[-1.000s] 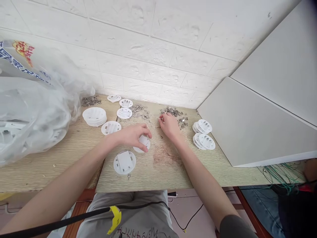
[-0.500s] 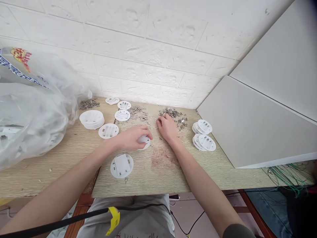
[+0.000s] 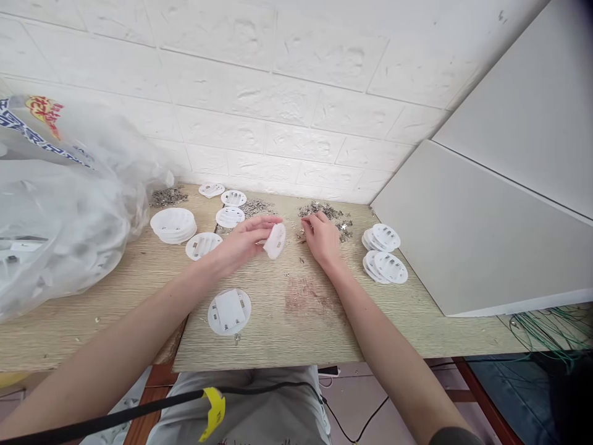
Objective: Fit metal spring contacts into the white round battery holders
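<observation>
My left hand [image 3: 243, 240] grips a white round plastic disc [image 3: 275, 240], tilted on edge above the wooden table [image 3: 296, 321]. My right hand [image 3: 320, 237] rests just to its right, fingers curled in a pinch at the edge of a heap of small metal clips [image 3: 330, 215]; what they hold is too small to make out. Another white disc [image 3: 229, 311] lies flat near the table's front edge, below my left forearm.
More white discs lie at the back left: a stack [image 3: 173, 224] and singles [image 3: 203, 245]. Two stacks of discs [image 3: 384, 259] sit at the right beside a slanted white panel [image 3: 482, 235]. A big clear plastic bag [image 3: 55, 204] fills the left. Green wires [image 3: 546, 330] lie at the right edge.
My left hand has lifted the disc off the table and tipped it on edge, moving it up and slightly right. My right hand stayed at the clip heap.
</observation>
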`<act>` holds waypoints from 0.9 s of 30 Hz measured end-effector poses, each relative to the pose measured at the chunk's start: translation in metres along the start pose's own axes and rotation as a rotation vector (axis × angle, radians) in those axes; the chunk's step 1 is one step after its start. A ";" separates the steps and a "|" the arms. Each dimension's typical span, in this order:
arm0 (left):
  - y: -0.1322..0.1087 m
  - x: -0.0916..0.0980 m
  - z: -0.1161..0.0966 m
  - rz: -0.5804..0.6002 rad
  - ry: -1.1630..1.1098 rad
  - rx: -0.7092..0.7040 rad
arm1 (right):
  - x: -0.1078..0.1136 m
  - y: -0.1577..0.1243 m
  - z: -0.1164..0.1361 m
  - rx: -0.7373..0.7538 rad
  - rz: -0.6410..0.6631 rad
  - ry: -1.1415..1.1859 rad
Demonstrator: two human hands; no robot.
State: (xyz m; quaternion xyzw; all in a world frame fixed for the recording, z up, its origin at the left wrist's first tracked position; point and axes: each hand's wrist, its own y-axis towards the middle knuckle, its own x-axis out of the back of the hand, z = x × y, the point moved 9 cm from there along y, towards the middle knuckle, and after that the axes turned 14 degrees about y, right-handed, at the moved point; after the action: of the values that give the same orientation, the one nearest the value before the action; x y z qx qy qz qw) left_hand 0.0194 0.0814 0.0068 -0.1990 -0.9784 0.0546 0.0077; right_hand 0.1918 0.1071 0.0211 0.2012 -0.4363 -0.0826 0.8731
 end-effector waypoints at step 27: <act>0.004 0.004 0.019 -0.070 -0.323 0.213 | 0.002 -0.010 0.024 0.047 0.026 0.492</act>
State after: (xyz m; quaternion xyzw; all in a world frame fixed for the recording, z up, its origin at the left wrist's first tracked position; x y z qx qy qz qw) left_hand 0.0170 0.0846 -0.0128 -0.1516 -0.9619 0.1888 -0.1266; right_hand 0.1742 0.0909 0.0319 0.2299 -0.2150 -0.0100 0.9491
